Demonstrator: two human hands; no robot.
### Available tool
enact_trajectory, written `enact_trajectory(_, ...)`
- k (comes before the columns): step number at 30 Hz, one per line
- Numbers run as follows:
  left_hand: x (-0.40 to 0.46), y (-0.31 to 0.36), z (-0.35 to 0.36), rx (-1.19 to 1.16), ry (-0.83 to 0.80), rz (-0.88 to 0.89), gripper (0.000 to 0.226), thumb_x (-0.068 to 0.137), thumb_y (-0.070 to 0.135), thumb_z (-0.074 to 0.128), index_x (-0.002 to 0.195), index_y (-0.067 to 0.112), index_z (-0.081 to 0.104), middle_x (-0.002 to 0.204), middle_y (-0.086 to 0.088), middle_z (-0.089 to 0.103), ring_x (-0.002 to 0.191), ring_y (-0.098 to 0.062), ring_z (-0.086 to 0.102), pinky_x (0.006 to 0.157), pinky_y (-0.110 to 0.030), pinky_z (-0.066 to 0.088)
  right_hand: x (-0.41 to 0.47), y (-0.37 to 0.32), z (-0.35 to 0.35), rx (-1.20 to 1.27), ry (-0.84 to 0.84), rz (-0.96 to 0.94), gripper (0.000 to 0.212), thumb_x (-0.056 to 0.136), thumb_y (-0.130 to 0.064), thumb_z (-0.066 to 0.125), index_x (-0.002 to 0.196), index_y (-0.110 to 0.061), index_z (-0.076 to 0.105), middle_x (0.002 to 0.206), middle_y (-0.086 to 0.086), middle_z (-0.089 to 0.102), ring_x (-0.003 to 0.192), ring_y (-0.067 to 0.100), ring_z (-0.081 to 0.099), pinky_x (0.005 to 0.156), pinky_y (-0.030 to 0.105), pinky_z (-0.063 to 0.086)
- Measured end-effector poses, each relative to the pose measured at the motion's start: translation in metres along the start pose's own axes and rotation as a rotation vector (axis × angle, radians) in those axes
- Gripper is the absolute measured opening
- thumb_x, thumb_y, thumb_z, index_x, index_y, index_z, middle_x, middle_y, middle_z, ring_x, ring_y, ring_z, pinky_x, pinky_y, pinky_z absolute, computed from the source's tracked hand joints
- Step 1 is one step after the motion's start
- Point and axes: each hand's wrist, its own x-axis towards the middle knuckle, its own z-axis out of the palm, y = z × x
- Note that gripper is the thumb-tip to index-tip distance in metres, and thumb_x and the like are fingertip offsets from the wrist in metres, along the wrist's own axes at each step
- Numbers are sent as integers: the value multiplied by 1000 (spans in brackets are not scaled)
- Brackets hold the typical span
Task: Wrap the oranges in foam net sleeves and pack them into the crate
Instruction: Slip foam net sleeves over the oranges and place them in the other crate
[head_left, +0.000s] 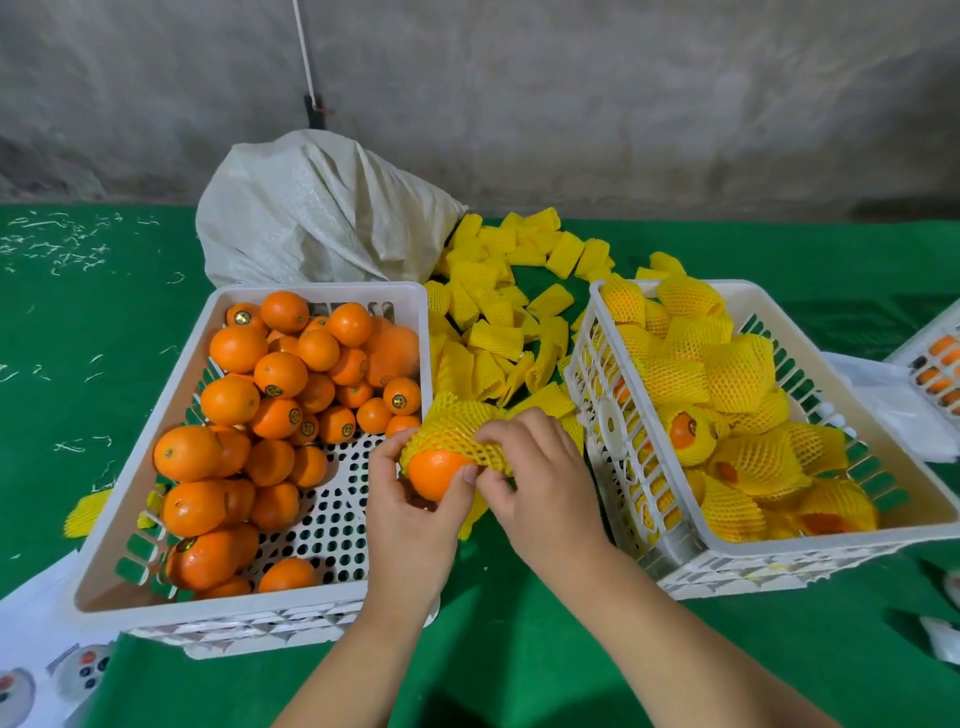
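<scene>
A: Item one, what your hands carry?

B: Your left hand (415, 499) cups a round bare-skinned orange (435, 477) from below, fingers curled round it, thumb on its front. Your right hand (530, 467) pinches the lower edge of a yellow foam net sleeve (457, 426) that is stretched over the top half of that orange; the lower half is uncovered. Both are held above the green cloth-covered table (519, 649), in the gap between the two crates.

A: Item two, stock on your left?

B: A white perforated plastic crate (249, 608), touching your left wrist, part-filled with loose unwrapped oranges (270, 395), several bearing small round stickers. Bare crate floor shows at its near right corner.

A: Item three, your right?

B: A second white slotted plastic crate (779, 556), tilted, holding oranges already wrapped in yellow net (737, 374).

A: Item four, supplies?

B: A heap of empty yellow foam sleeves (498, 291) lies on the table between and behind the crates. Behind the left crate stands a grey-white woven sack (311, 208), against a rough grey wall (623, 104). One stray sleeve (85, 512) lies left of the left crate.
</scene>
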Motion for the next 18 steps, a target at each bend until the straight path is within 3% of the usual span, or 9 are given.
enact_trajectory(3,1,7,2,-17,-10,16,57,79,47,82,128,35,54,111,18,68,95,-8,71,73,-20,57,1,-1,15,311,85,554,29,86,-6,64,108,-25,64,97,-13,48,84,7,50,69,28,44)
enact_trajectory(5,0,8,2,25,-37,45,57,78,49,82,127,34,56,114,17,67,99,-5,69,75,-15,55,4,-1,23,642,114,865,22,91,-9,59,100,-28,67,93,-4,59,77,10,54,66,29,46)
enact_trajectory(7,-2,6,2,131,-18,51,61,76,56,81,129,36,57,122,8,60,112,-1,61,79,-9,52,0,-4,24,811,75,992,19,96,-12,55,100,-27,67,96,1,68,79,18,62,65,33,53)
enact_trajectory(9,0,3,-1,194,46,24,64,76,60,80,131,39,54,126,0,56,118,-7,58,83,-15,54,-11,-3,18,695,-4,806,11,96,-16,58,100,-25,64,87,-4,66,74,13,59,64,27,48)
enact_trajectory(11,6,1,-3,110,91,-35,59,79,55,81,129,41,51,126,-1,61,109,-15,67,82,-28,60,-25,-2,13,515,-100,533,6,92,-23,60,97,-23,62,79,-10,60,69,9,54,61,25,43)
enact_trajectory(13,10,-1,-5,47,102,-72,55,80,54,81,126,43,51,122,-2,66,100,-14,71,78,-27,60,-36,-5,12,396,-126,355,10,90,-26,60,95,-18,62,83,-8,59,73,10,55,62,27,45)
enact_trajectory(16,10,-1,-3,40,20,-50,56,79,57,80,125,40,53,119,-4,67,98,-12,71,79,-25,58,-36,-15,14,373,-22,261,10,89,-20,60,95,-12,60,89,-6,55,80,9,53,67,23,44)
enact_trajectory(18,10,-1,-2,-32,-98,-61,55,79,44,81,125,39,52,118,-9,64,97,-17,70,81,-34,59,-28,-16,13,383,54,289,13,87,-19,63,96,-11,57,95,-4,51,86,16,52,72,25,44)
